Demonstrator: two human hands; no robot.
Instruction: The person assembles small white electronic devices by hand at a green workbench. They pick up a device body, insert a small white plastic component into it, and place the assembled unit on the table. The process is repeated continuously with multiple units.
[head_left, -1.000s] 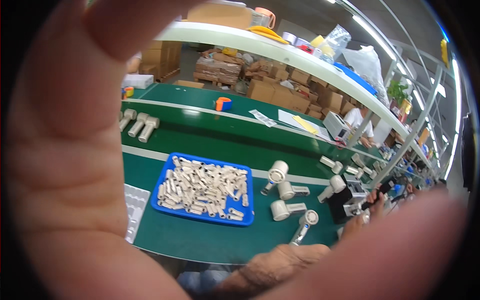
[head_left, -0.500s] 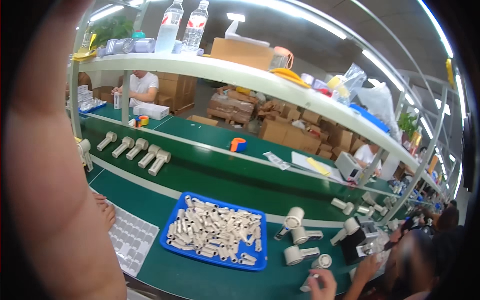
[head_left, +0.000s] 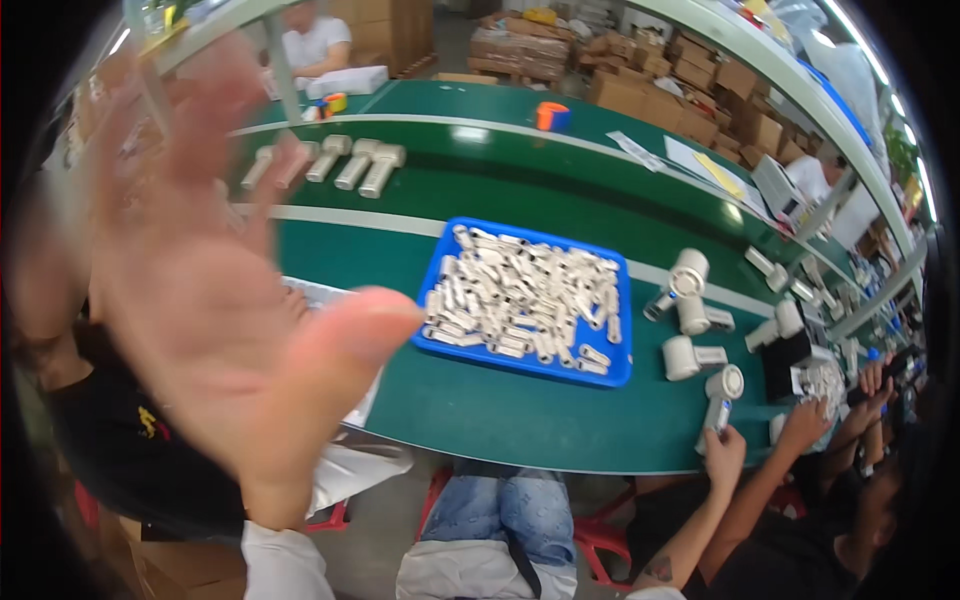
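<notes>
My left hand (head_left: pixel 230 290) is raised close in front of me, fingers spread and thumb out to the right, somewhat blurred and holding nothing. At the bench's near right edge my right hand (head_left: pixel 725 455) grips the lower handle of a white handheld fan (head_left: pixel 724 385), its round head pointing away from me. Just beyond it lie other white handheld fans (head_left: pixel 690 357). A blue tray (head_left: pixel 520 367) full of small white cylindrical parts (head_left: pixel 525 290) sits on the green bench between my hands. My left hand partly hides a white gridded tray (head_left: pixel 365 400).
White fans (head_left: pixel 375 170) lie in a row on the green belt at far left. An orange and blue tape roll (head_left: pixel 552 116) stands beyond the belt. At right, a co-worker's hands (head_left: pixel 805 425) work beside a black box (head_left: pixel 785 365). Another person in black (head_left: pixel 150 430) sits close on my left.
The view has tilted downward, bringing my lap into sight. My left hand, earlier only a forearm, now shows spread fingers. My right hand still holds the fan, now seen more fully.
</notes>
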